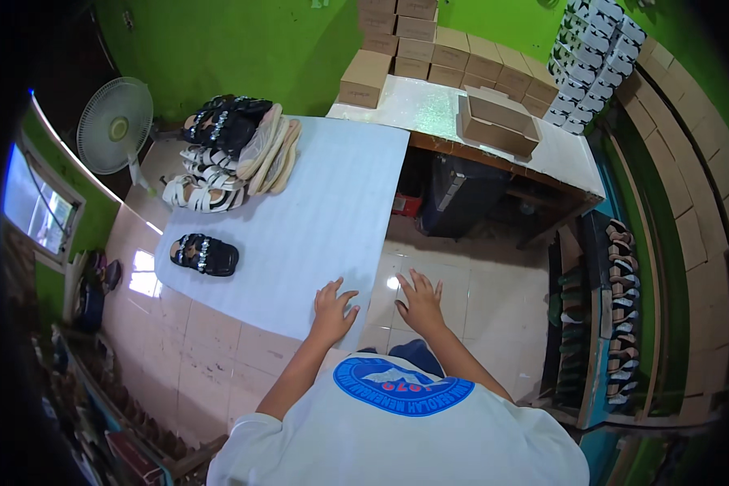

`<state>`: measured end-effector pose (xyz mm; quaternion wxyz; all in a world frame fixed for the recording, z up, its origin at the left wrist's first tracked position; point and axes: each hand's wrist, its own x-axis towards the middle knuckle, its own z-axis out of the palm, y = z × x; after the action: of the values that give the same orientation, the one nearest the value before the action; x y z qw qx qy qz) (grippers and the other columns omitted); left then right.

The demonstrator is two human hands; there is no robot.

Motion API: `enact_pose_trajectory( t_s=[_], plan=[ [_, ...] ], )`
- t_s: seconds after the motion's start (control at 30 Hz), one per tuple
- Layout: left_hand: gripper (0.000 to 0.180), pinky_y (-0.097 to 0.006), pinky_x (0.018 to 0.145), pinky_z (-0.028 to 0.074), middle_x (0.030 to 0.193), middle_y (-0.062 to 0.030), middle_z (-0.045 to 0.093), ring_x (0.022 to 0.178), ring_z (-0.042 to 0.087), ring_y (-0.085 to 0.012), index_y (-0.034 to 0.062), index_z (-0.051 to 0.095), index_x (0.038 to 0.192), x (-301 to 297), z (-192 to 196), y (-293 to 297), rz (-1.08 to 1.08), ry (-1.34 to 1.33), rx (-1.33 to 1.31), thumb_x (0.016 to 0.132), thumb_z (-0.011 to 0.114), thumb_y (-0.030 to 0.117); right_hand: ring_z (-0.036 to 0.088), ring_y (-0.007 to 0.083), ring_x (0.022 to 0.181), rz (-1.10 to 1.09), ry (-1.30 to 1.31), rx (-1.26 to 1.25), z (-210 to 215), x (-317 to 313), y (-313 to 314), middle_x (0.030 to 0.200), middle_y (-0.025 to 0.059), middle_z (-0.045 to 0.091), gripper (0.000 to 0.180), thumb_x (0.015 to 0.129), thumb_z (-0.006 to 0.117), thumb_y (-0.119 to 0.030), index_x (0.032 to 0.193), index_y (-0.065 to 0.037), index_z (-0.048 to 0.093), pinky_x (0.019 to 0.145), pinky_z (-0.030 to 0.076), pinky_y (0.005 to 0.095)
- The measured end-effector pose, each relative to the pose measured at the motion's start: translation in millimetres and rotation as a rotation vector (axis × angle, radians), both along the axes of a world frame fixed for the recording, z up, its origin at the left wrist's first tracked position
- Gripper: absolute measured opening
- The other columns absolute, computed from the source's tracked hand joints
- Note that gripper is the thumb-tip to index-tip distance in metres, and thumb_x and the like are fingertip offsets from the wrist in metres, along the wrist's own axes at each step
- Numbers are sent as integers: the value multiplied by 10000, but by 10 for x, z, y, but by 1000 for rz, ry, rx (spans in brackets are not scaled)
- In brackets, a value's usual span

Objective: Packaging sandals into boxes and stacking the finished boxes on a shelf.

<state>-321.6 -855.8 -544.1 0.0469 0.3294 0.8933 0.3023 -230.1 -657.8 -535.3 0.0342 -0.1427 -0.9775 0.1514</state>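
Observation:
My left hand (332,311) is at the near right edge of the white-covered table (316,219), fingers spread and holding nothing. Off to its right, my right hand (420,302) hovers over the tiled floor, also open with fingers apart. On the table's left part lies a black sandal (205,254) with shiny stones on its straps, well away from both hands. Behind it is a heap of footwear: black jewelled sandals (228,121) on top, white strappy sandals (206,188) below, and pale soles (274,154) leaning on the right side.
A side table (429,105) at the back carries an open cardboard box (498,125) and stacked brown boxes (462,53). A dark suitcase-like object (454,194) stands underneath. A fan (117,125) is at the left. Shoe racks (620,316) and shelved boxes (688,194) line the right.

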Motion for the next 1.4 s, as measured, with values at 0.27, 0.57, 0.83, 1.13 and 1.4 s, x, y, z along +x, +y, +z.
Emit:
enact_pose_trajectory(
  t_s=[0.27,0.57,0.83,1.13,1.4],
  plan=[
    [322,-511,1001,233,1311,-192,386,1210,333,-384,166,609,1066,142,0,-337,-35,8,-48,751,630,231,314,306,1248,47,-21,-13,-90,345,-413,1365,101,316,622,751,637,-281,1310,-230,370,965,167,662],
    [293,-537,1025,175,1327,-138,375,1256,282,-377,184,609,1052,265,-70,-635,-189,-64,-76,764,619,239,308,314,1247,-87,-91,-71,-143,519,-613,1352,113,335,606,757,631,-276,1306,-215,381,982,155,645],
    [344,-520,1036,156,1336,-137,364,1263,273,-363,189,592,1084,-574,62,-1381,-33,130,-27,744,641,203,326,308,1243,5,-73,-35,-135,-16,-1185,1317,100,393,550,759,633,-271,1265,-199,431,970,161,661],
    [789,-509,1008,205,1340,-190,328,1236,298,-371,144,462,1242,-2244,265,-3279,268,174,-151,544,800,289,273,299,1280,189,-34,-48,-6,-1646,-2418,1338,99,375,657,718,667,-406,1273,-148,428,996,134,637],
    [1130,-551,1048,109,1424,-136,199,1307,170,-354,174,291,1367,-3169,260,-3803,191,41,-549,404,844,382,215,311,1309,267,-43,27,-62,-2492,-3008,1391,117,287,965,521,751,-515,1285,-49,391,1013,61,634]
  ],
)
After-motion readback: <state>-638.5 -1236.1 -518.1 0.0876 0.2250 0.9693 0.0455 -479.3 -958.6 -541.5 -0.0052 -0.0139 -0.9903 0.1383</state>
